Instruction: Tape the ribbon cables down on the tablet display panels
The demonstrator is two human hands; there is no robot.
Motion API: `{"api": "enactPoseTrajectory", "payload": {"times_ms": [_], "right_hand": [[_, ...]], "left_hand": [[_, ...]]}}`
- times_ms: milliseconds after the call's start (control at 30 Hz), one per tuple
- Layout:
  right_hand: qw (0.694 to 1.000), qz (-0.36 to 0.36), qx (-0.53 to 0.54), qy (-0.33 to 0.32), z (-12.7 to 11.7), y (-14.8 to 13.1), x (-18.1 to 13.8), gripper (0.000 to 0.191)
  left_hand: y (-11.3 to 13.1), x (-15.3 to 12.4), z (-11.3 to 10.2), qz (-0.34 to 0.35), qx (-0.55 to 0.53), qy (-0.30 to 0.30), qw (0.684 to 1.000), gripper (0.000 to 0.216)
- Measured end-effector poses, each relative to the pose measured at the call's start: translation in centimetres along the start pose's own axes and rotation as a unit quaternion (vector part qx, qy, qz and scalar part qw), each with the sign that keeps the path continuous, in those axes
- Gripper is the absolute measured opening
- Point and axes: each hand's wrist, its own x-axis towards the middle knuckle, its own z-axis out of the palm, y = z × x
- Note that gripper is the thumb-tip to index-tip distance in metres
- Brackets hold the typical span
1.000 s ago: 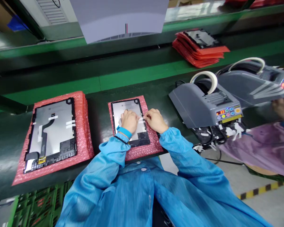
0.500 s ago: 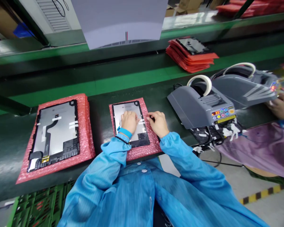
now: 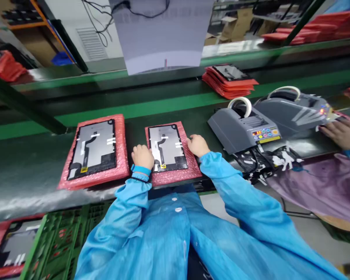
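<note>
In front of me a tablet screen panel lies back side up on a pink bubble-wrap bag. Its silver back carries white tape pieces, a dark flex cable and a yellow patch. My left hand is closed at the left edge of the panel and bag, fingers curled. My right hand is closed on the bag's right edge, beside the panel; its fingertips are partly hidden. To the left, a similar panel rests on a stack of pink bubble-wrap bags.
Two grey tape dispensers stand at the right, with tape scraps before them. A co-worker's hand is by the farther one. Red bags with a panel are stacked behind. A green crate sits below the bench.
My left hand has moved off the panel's middle to its left edge, uncovering the cable and yellow patch. My right hand's fingers have closed at the bag's right edge. The view has shifted.
</note>
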Motion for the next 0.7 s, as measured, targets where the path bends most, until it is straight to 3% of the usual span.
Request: {"api": "enactPoseTrajectory", "payload": {"times_ms": [133,333,433,500,567,633,700], "right_hand": [[0.98,0.095,0.169,-0.039,0.8,-2.1,1.4,0.02],[0.94,0.06,0.33,-0.058,0.4,-2.7,1.3,0.016],[0.878,0.048,0.457,-0.132,0.3,-2.1,1.3,0.02],[0.814,0.036,0.548,-0.192,0.1,-1.8,1.7,0.035],[0.774,0.021,0.592,-0.223,-0.5,-1.7,2.1,0.048],[0.763,0.009,0.603,-0.233,-1.6,-2.1,2.4,0.053],[0.763,0.003,0.602,-0.236,-3.1,-2.9,2.6,0.055]], "left_hand": [[-1.9,-1.4,0.4,0.001,-0.01,-0.069,0.998,0.037],[-1.8,-1.1,1.1,0.017,-0.044,-0.061,0.997,0.034],[-2.0,-1.3,1.4,0.023,-0.073,-0.059,0.995,0.03],[-2.3,-1.5,1.7,0.029,-0.09,-0.062,0.994,0.028],[-2.6,-1.9,2.2,0.045,-0.13,-0.06,0.989,0.023],[-2.6,-2.3,2.9,0.054,-0.253,-0.047,0.965,0.014],[-2.5,-2.9,3.5,0.007,-0.45,-0.032,0.892,0.004]]}}
